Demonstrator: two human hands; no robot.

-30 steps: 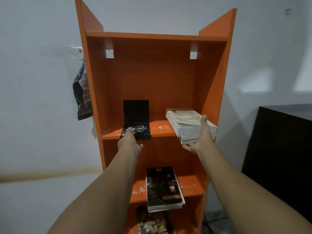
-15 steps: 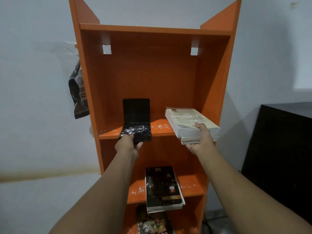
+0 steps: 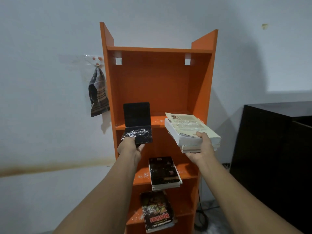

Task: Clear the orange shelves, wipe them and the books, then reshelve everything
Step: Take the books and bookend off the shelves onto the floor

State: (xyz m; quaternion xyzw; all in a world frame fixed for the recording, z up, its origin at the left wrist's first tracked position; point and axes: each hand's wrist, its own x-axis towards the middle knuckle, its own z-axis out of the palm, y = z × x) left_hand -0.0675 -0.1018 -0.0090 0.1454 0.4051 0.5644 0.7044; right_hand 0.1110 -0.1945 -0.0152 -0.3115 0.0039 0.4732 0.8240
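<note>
Black case (image 3: 137, 122) in left hand (image 3: 130, 148), pale books (image 3: 184, 130) in right hand (image 3: 201, 147)

Domestic room. A tall orange laminate bookshelf (image 3: 160, 81) stands against a white painted wall (image 3: 42, 115); a striped grey cloth (image 3: 98, 95) hangs left of it, a dark wooden cabinet (image 3: 270, 149) right.

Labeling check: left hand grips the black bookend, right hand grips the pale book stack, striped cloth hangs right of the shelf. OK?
No: head view shows the striped cloth left of the orange shelf unit. Left hand gripping the black bookend, right hand the pale book stack: correct.
</note>
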